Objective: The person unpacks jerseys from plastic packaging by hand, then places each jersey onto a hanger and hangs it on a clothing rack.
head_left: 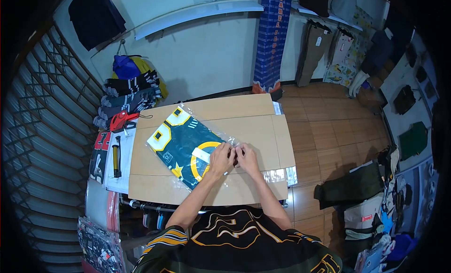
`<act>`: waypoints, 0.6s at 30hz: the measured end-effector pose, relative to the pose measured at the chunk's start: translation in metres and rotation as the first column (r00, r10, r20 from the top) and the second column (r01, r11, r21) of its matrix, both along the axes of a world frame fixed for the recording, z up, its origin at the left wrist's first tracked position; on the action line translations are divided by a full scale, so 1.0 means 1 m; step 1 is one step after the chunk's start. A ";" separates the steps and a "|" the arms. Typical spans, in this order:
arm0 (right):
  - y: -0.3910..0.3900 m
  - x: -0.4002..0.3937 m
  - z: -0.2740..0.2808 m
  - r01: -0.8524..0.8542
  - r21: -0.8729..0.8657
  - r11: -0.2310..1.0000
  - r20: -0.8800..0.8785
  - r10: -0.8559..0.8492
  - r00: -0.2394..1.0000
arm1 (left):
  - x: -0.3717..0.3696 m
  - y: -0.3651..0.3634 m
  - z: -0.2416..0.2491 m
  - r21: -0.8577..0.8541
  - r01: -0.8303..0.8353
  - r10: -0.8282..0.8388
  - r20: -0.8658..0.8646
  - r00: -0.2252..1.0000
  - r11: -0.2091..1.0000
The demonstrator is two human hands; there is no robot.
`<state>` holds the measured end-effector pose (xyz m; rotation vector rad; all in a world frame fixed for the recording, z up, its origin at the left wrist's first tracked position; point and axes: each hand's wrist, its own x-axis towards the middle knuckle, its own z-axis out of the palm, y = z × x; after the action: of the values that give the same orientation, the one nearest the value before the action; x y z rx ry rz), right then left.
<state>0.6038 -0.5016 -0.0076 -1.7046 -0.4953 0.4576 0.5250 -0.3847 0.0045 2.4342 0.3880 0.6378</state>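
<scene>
A folded green jersey with white and yellow panels (188, 137) lies inside a clear plastic bag (225, 137), slanted across the cardboard-topped table (249, 108). A white label (201, 154) sits on its front, beside a yellow ring print. At the bag's right edge, my left hand (221, 160) has its fingers curled on the plastic. Close beside it, my right hand (246, 158) pinches the same edge, fingertips bent inward. The fingertips nearly meet, and the bit of plastic between them is mostly hidden.
Left of the cardboard are a red tape dispenser (123, 120) and a black and yellow tool (116, 158). Stacked clothes (129, 97) stand behind it. A folding metal gate (42, 132) runs along the left. Garments (359, 186) hang at right.
</scene>
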 end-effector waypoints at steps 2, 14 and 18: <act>0.001 -0.002 0.003 0.017 -0.025 1.000 0.072 -0.016 0.997 | 0.000 0.000 -0.001 0.000 0.002 -0.002 -0.007 1.000 1.000; 0.007 -0.002 -0.009 0.045 -0.018 0.999 0.085 -0.044 0.995 | -0.004 0.005 0.002 -0.135 -0.061 0.067 0.042 0.997 0.989; 0.005 -0.006 -0.005 0.061 0.040 0.997 0.175 -0.067 0.982 | -0.020 -0.001 0.007 -0.234 -0.049 0.048 -0.007 0.999 0.971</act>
<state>0.5973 -0.4962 -0.0128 -1.7313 -0.5708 0.2510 0.5047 -0.3853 0.0114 2.2066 0.4958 0.5763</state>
